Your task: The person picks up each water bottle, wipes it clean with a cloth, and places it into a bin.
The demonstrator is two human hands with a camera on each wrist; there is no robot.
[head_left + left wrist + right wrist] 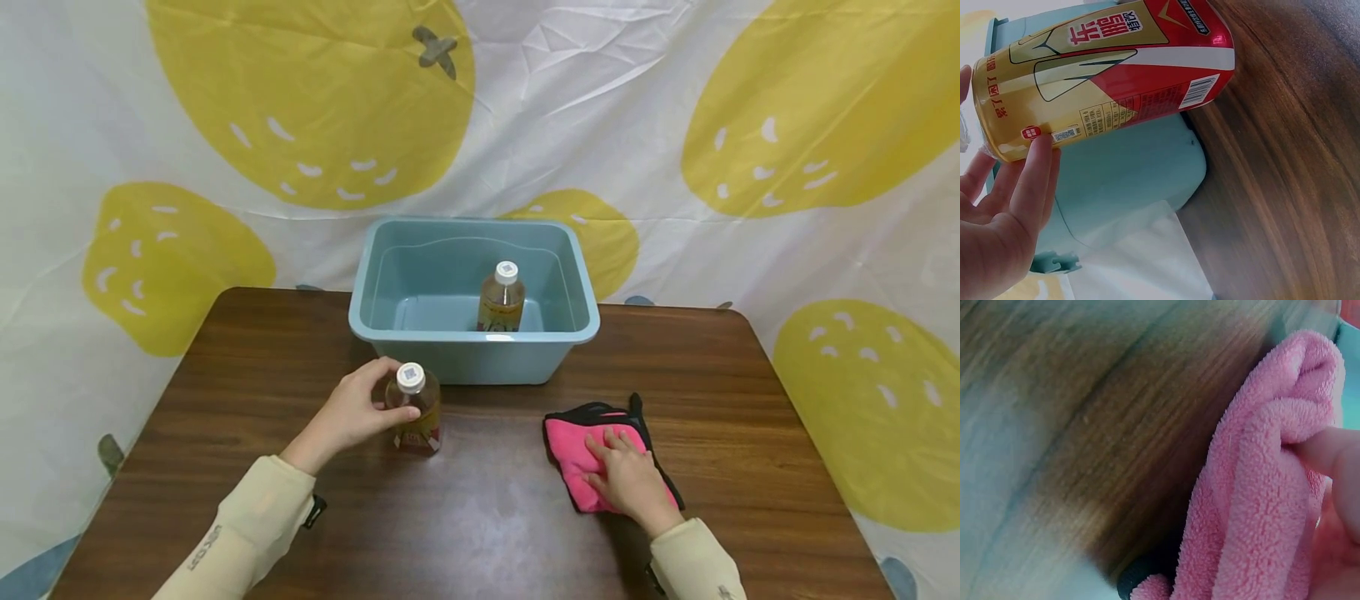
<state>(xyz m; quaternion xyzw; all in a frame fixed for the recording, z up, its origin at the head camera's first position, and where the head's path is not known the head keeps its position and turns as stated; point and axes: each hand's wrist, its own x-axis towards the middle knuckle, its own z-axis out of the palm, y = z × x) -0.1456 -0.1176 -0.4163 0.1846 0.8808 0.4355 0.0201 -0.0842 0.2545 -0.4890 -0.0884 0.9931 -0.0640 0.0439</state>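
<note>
My left hand [358, 408] holds a drink bottle [422, 414] near its top, thumb on the near side and fingers behind. The bottle has a white cap and a gold and red label [1141, 87], and it stands upright in front of the blue-green bin [480, 360]. On the right, my right hand [632, 479] rests on a folded pink cloth [564, 442] with black edging, its fingers spread. Close up, the thumb [1325, 450] presses into the fluffy pile of the cloth; the other fingers are mostly hidden there.
Inside the bin, towards its right side, stands a second white-capped bottle [502, 298]. The brown wooden table [480, 533] carries everything. Right behind the bin hangs a white curtain [577, 108] with yellow fruit prints.
</note>
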